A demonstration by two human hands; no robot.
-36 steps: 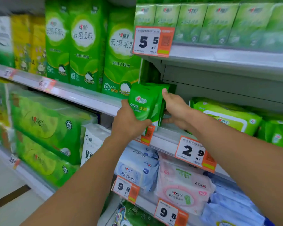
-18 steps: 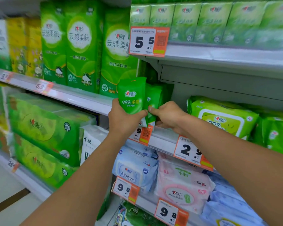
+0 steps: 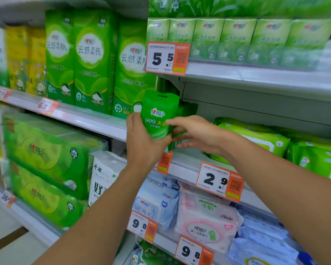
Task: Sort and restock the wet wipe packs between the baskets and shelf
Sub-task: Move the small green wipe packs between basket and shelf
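Restocking step: left hand [image 3: 143, 142] grips small green wet wipe pack [image 3: 158, 115] upright above the shelf [image 3: 185, 161] edge, right hand [image 3: 195, 133] pinches packs behind it; next likely seat it in the row, facing front.

Both forearms and hands [image 3: 195, 134] are bare, with no sleeves showing.

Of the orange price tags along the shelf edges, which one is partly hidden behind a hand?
The tag just below the left hand, left of the 2.9 tag; its price is covered, the others read fully.
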